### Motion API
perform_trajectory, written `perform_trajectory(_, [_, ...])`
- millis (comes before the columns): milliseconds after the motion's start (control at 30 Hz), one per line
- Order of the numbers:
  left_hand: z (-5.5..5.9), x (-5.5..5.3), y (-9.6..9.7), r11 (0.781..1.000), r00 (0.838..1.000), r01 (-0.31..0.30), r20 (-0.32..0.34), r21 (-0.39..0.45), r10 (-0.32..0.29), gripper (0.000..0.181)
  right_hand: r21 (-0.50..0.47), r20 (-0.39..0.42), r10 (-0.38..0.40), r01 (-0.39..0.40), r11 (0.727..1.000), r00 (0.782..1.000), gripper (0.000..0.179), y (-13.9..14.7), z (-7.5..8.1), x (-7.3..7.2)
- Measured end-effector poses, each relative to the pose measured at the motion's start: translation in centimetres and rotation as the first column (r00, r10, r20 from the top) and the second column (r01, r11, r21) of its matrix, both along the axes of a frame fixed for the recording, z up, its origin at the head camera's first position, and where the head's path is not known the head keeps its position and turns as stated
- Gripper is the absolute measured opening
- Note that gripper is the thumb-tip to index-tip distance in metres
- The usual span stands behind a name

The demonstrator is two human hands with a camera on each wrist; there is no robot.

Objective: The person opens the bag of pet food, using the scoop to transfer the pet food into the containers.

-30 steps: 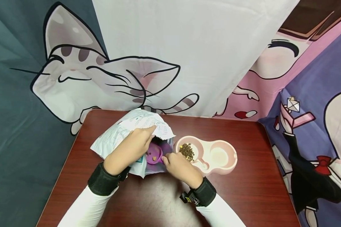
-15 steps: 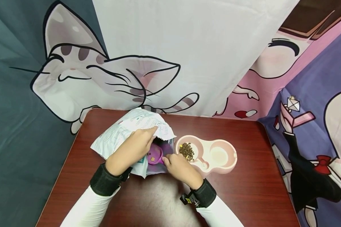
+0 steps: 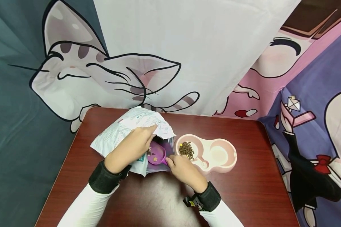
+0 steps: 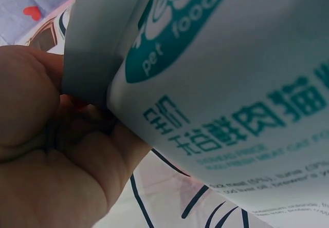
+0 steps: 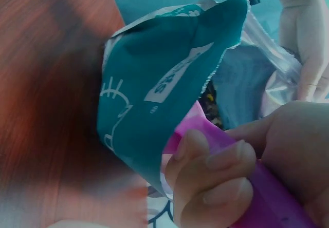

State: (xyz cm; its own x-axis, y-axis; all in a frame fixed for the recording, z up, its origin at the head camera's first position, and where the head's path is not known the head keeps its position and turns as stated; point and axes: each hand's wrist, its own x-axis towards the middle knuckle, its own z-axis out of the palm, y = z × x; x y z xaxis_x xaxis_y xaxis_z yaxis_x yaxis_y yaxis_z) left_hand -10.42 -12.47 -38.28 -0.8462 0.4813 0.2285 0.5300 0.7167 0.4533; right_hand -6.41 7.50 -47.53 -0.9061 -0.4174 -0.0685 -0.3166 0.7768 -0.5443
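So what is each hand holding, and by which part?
The right hand grips the round purple plastic scoop by its handle; the left hand holds the soft white-and-teal pet food bag by the edge of its open mouth.

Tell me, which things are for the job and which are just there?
Job things:
pet food bag, gripped by the left hand
purple scoop, held by the right hand
kibble
pink double bowl, probably, since it holds kibble

Just there:
cat backdrop
black wristbands
table
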Motion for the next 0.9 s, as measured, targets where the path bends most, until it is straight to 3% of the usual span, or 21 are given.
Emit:
perform_trajectory(200, [0.2, -0.4, -0.3, 1.000, 1.000, 0.008, -0.002, -0.006, -0.008, 0.012, -0.024, 0.017, -0.021, 0.021, 0.999, 1.000, 0.032, 0.9, 0.3, 0.5])
perform_trajectory(467, [0.8, -0.9, -1.1, 1.000, 0.999, 0.012, 0.032, -0.002, -0.012, 0.018, -0.137, -0.003, -0.021, 0.020, 0.990, 1.000, 0.031, 2.1, -1.1, 0.9])
perform_trajectory(667, [1.1, -1.4, -1.8, 1.000, 0.997, 0.006, 0.076, -0.005, -0.005, 0.024, -0.261, -0.071, -0.036, 0.016, 0.965, 0.997, 0.029, 2.6, -2.4, 1.3])
perform_trajectory(900, [1.6, -1.8, -2.4, 1.000, 0.991, -0.018, 0.130, -0.024, 0.021, 0.034, -0.398, -0.145, -0.040, -0.022, 0.917, 0.989, 0.022, 2.9, -3.7, 1.4])
